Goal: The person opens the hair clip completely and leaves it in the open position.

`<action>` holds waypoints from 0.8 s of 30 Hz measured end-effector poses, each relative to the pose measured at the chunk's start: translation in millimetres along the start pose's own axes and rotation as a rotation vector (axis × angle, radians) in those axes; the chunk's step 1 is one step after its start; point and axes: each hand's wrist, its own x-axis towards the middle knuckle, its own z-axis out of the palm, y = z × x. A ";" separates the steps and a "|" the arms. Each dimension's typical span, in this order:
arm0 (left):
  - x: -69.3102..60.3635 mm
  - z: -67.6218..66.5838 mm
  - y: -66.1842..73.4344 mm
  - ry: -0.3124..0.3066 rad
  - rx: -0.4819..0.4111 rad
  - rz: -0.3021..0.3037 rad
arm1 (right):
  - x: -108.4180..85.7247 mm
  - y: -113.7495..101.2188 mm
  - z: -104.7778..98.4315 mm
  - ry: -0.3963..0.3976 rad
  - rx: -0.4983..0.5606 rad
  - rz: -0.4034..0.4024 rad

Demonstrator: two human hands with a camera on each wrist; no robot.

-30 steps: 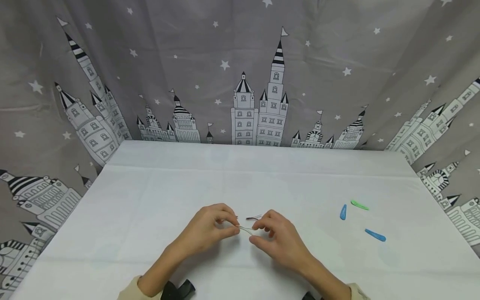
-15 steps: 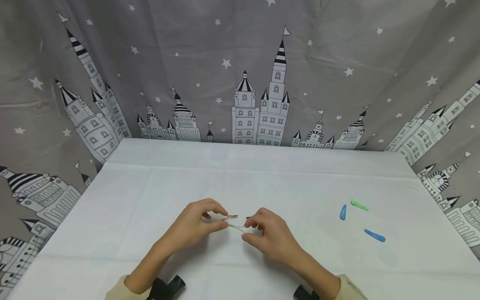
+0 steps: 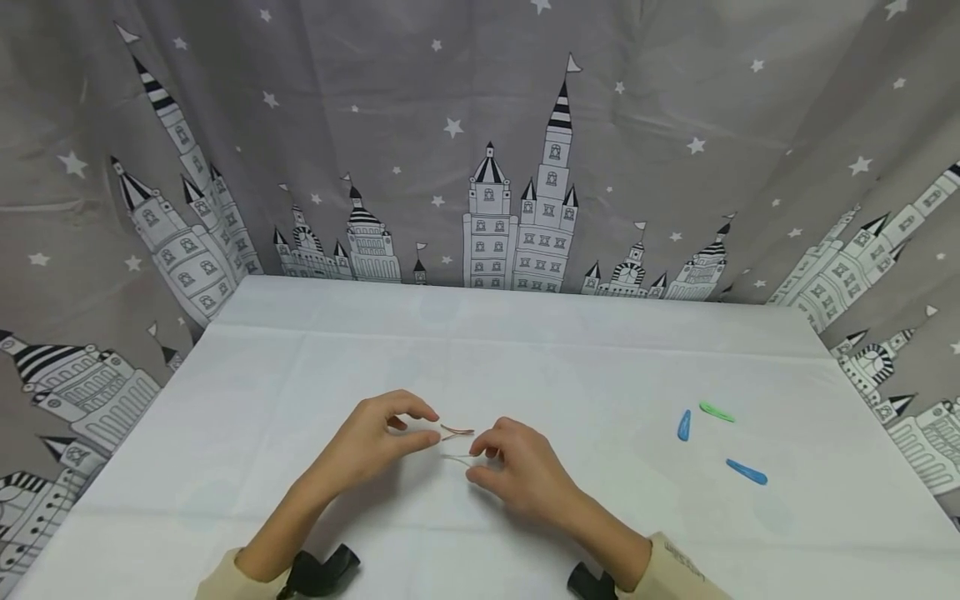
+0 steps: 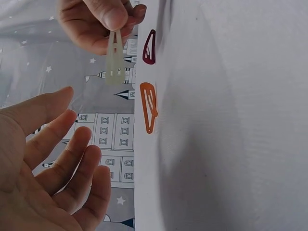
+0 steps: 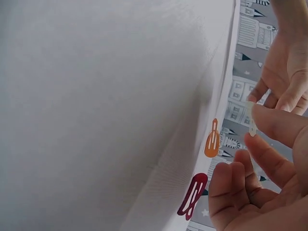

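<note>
My right hand (image 3: 525, 467) pinches a pale yellowish snap hair clip (image 4: 114, 65) between thumb and fingers. In the head view this clip shows as thin lines to the left of the fingertips. Apart from it, my left hand (image 3: 382, 433) holds nothing, its fingers spread and slightly bent. Just beyond the left fingertips lies an orange snap hair clip (image 3: 459, 431) on the white table. A dark red snap hair clip (image 5: 202, 182) lies beside the orange one in both wrist views. From the head camera my right hand hides the dark red clip.
Two blue hair clips, one small (image 3: 684, 425) and one longer (image 3: 747, 472), lie on the right of the white-covered table (image 3: 300, 367). A green hair clip (image 3: 717, 412) is near them. A grey castle-print curtain (image 3: 337, 100) hangs behind the table.
My left hand has let go of the pale hair clip and drawn left. The right hand has shifted left, still pinching the clip. The orange clip has come into view.
</note>
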 end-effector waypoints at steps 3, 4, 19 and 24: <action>0.1 -0.2 -1.0 0.001 -0.004 -0.006 | 1.8 1.1 1.3 -0.017 -0.016 0.007; 0.1 -0.4 -1.2 0.000 -0.008 -0.010 | 2.1 1.8 1.6 -0.021 -0.020 0.009; 1.6 -5.6 -7.5 0.016 -0.124 -0.054 | 5.4 11.2 8.2 -0.056 -0.015 -0.005; 2.2 -4.6 -7.0 0.000 -0.151 -0.063 | 5.8 9.2 12.5 -0.077 -0.002 -0.003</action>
